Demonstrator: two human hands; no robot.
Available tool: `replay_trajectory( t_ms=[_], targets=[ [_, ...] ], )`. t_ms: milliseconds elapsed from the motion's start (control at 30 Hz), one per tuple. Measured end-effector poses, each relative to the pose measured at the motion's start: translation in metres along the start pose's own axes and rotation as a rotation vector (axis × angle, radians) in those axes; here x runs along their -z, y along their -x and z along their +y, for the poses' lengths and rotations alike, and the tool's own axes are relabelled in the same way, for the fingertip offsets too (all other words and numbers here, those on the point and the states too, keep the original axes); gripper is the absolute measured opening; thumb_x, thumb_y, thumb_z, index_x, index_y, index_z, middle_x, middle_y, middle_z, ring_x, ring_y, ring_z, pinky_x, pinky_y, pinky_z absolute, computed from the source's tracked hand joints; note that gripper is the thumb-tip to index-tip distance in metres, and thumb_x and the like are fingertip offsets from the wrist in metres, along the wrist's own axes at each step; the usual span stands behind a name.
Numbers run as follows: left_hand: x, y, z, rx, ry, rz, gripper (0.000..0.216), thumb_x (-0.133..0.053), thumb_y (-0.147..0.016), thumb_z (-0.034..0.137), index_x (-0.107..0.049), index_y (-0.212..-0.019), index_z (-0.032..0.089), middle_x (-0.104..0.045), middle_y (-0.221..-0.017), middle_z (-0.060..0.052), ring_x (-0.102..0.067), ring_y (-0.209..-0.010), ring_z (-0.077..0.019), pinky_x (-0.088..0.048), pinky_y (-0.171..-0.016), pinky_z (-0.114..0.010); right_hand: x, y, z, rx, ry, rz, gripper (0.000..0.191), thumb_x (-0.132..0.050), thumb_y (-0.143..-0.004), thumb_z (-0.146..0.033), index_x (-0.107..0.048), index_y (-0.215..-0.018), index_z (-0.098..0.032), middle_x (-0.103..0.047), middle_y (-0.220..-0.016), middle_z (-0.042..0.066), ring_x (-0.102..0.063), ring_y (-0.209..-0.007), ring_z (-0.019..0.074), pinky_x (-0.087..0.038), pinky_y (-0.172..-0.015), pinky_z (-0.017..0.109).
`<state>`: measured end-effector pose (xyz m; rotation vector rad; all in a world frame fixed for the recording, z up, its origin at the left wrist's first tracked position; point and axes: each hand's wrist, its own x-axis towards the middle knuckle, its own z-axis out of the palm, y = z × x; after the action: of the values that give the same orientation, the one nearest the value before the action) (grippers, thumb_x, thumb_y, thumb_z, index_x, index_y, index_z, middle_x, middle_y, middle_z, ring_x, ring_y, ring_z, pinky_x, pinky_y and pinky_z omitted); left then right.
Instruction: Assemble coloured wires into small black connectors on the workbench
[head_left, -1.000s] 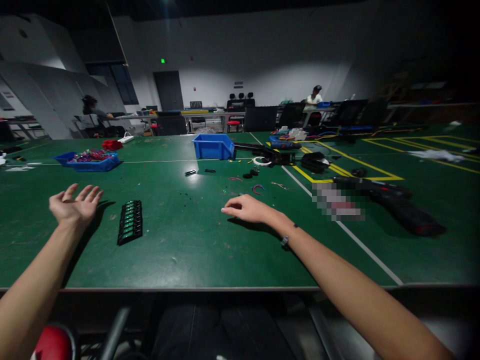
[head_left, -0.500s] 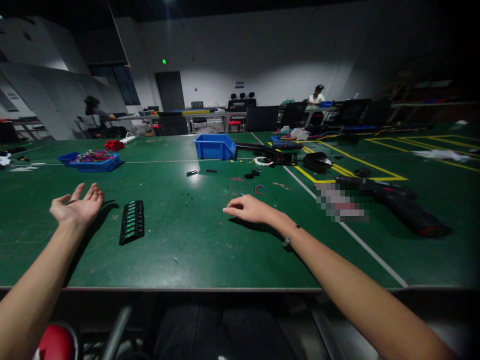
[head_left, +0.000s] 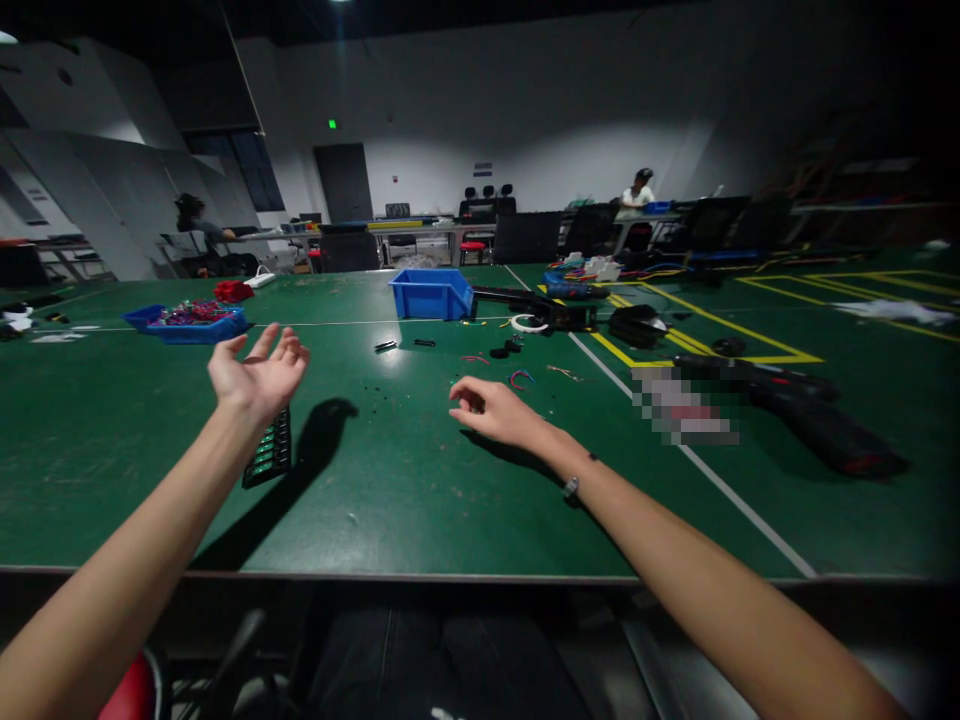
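Head view showed your left hand (head_left: 259, 380) raised at ten o'clock, palm upward, its fingers loosely spread and holding nothing. Partly hidden behind it, toward six o'clock of that palm, the black strip with green pieces (head_left: 267, 456) lay on the surface (head_left: 390, 500). Your right hand (head_left: 495, 412), at twelve o'clock, had curled fingers; whether they gripped something, I could not tell. The strip seemed light and stiff, its green pieces perhaps fragile, so its long black edges looked the safest hold.

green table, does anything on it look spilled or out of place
Yes, slightly: loose wire scraps lie scattered beyond the right hand, with dark specks left of it. They look untidy, lying outside the blue bins; I can't tell whether they spilled.
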<state>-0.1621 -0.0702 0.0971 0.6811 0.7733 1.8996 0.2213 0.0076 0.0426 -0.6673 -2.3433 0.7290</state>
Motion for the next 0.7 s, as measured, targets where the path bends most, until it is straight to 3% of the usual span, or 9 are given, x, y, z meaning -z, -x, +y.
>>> replay_trajectory(
  t_ms=[167,333,400,467,533,600,700],
  targets=[
    [-0.097,-0.006,-0.082,0.068,-0.083,-0.147,0.037,-0.026,-0.092,0.043,-0.056,-0.106,0.023,-0.058,-0.120,-0.013,-0.060,-0.117,-0.0279,-0.053,-0.083,-0.048,0.001,-0.001,-0.021,0.066,-0.142,0.247,0.040,-0.060,-0.087,-0.027,-0.055,-0.126,-0.019,-0.064,-0.084,0.002,-0.065,-0.086,0.0170,-0.049,-0.085,0.030],
    [-0.155,-0.002,-0.143,0.255,0.206,-0.037,0.036,-0.025,-0.094,0.041,-0.053,-0.104,0.019,-0.059,-0.112,-0.015,-0.066,-0.098,-0.0239,-0.055,-0.077,-0.042,0.004,-0.001,-0.028,0.173,-0.191,0.315,0.069,-0.060,-0.085,-0.020,-0.036,-0.150,-0.020,-0.066,-0.086,0.001,-0.060,-0.123,0.0221,-0.043,-0.107,0.040],
    [-0.164,0.000,-0.154,0.340,0.408,0.019,0.034,-0.032,-0.092,0.040,-0.052,-0.106,0.016,-0.061,-0.106,-0.015,-0.067,-0.090,-0.0236,-0.056,-0.073,-0.040,0.005,-0.003,-0.025,0.216,-0.196,0.273,0.085,-0.063,-0.080,-0.016,-0.025,-0.156,-0.024,-0.068,-0.113,0.006,-0.051,-0.136,0.0231,-0.038,-0.113,0.043],
    [-0.166,0.000,-0.160,0.387,0.509,0.037,0.034,-0.036,-0.091,0.040,-0.052,-0.107,0.015,-0.062,-0.102,-0.015,-0.067,-0.088,-0.0239,-0.057,-0.072,-0.040,0.007,-0.004,-0.020,0.249,-0.173,0.241,0.097,-0.066,-0.075,-0.013,-0.019,-0.159,-0.028,-0.050,-0.146,0.009,-0.037,-0.145,0.0248,-0.032,-0.118,0.044],
    [-0.163,-0.003,-0.163,0.395,0.534,0.039,0.034,-0.038,-0.090,0.040,-0.052,-0.108,0.015,-0.062,-0.101,-0.015,-0.068,-0.088,-0.0245,-0.058,-0.073,-0.040,0.007,-0.005,-0.015,0.262,-0.126,0.263,0.100,-0.069,-0.072,-0.012,-0.021,-0.158,-0.029,-0.035,-0.159,0.009,-0.030,-0.148,0.0263,-0.028,-0.121,0.045],
    [-0.157,-0.006,-0.165,0.391,0.533,0.049,0.034,-0.039,-0.090,0.040,-0.052,-0.109,0.015,-0.062,-0.101,-0.014,-0.068,-0.088,-0.0245,-0.058,-0.074,-0.041,0.006,-0.006,-0.013,0.235,-0.098,0.334,0.093,-0.069,-0.074,-0.013,-0.027,-0.156,-0.028,-0.045,-0.151,0.010,-0.042,-0.141,0.0261,-0.030,-0.120,0.046],
    [-0.151,-0.008,-0.166,0.389,0.534,0.072,0.033,-0.039,-0.089,0.039,-0.051,-0.110,0.016,-0.062,-0.103,-0.015,-0.068,-0.088,-0.0238,-0.058,-0.073,-0.041,0.001,-0.006,-0.013,0.160,-0.120,0.404,0.077,-0.065,-0.082,-0.017,-0.034,-0.152,-0.024,-0.069,-0.110,0.005,-0.064,-0.110,0.0218,-0.044,-0.109,0.044]
  ],
)
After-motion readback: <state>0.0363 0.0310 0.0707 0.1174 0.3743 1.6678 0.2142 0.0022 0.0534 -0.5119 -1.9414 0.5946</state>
